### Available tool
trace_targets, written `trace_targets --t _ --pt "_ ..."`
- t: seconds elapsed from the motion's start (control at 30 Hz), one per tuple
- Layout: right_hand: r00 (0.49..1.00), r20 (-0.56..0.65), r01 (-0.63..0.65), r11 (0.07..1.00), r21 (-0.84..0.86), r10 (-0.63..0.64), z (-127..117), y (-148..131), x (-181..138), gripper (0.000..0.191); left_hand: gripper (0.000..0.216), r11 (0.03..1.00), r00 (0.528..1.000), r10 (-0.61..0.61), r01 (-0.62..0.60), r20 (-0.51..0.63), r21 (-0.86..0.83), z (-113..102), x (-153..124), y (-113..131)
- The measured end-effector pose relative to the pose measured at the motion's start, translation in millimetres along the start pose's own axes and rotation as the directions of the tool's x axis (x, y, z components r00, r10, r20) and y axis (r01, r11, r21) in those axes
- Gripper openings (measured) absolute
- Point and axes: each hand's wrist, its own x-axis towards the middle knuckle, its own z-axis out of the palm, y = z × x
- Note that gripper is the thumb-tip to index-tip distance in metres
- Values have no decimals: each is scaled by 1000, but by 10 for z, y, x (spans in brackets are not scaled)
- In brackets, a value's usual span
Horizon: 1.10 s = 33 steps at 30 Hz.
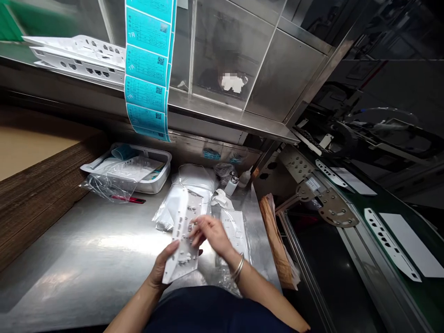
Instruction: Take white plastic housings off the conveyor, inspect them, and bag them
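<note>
A white plastic housing panel (pixel 192 236) with a raised side wall and several cut-outs is tilted up over the metal table. My left hand (pixel 163 266) grips its lower left edge, thumb on the near side. My right hand (pixel 211 233) is over the panel's inner face, its fingers bent and apart, with the fingertips at or just above the small posts and openings. Slight blur leaves contact uncertain. Behind the panel lies a stack of white parts in clear plastic bags (pixel 169 208). Another bagged white panel (pixel 234 229) rests right of my right hand.
A white tray (pixel 157 185) and red cutter (pixel 128 199) are at the back left, beside stacked cardboard (pixel 45 185). Blue labels (pixel 147 69) hang from above. A pump bottle (pixel 231 185) stands behind. At right, a green conveyor (pixel 385 196) carries white panels (pixel 390 245).
</note>
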Motion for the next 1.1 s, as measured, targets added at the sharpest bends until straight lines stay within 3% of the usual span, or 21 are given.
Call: trace_targets --t 0.03,0.07,0.1,0.2,0.3,0.43,0.5,0.63,0.73,0.83,0.97,1.03,1.1 --pt "996 -93 -18 981 -191 0 -148 72 153 32 69 993 999 36 -31 38 -114 -23 -19 34" --pt "971 -235 -62 902 -426 -44 -313 152 310 30 73 977 994 71 -54 81 -205 -44 -36 81" --pt "951 -305 -115 847 -519 -58 -479 237 462 25 77 961 987 100 -64 122 -268 -59 -50 139" --pt "936 -350 -210 748 -630 -31 -834 498 827 27 84 943 968 156 -88 194 -321 -32 -77 320" --pt "949 -315 -242 668 -703 12 -898 693 1014 36 86 933 964 222 -165 148 -321 119 -88 450" --pt "961 -277 -222 601 -768 1 -819 729 1051 40 90 925 962 269 -244 48 -291 313 -75 556" --pt "961 -265 -163 611 -775 -80 -766 623 949 39 89 921 956 291 -273 28 -278 330 -58 589" --pt "900 -184 205 756 -622 -395 -481 189 424 33 89 902 945 327 -306 21 -304 238 2 604" --pt "869 -122 367 791 -490 -479 -124 -154 45 29 87 895 942 335 -312 19 -319 167 73 585" --pt "843 -84 435 765 -475 -532 152 -328 -63 29 86 893 939 345 -329 -1 -307 155 120 548" --pt "797 -65 460 674 -578 -600 335 -325 56 28 82 880 922 384 -383 -55 -283 188 96 487" --pt "814 -43 431 654 -621 -579 411 -313 96 26 82 876 912 404 -407 -68 -259 206 68 472" --pt "863 -20 391 692 -606 -505 487 -330 85 23 83 874 903 422 -428 -78 -229 221 53 481"
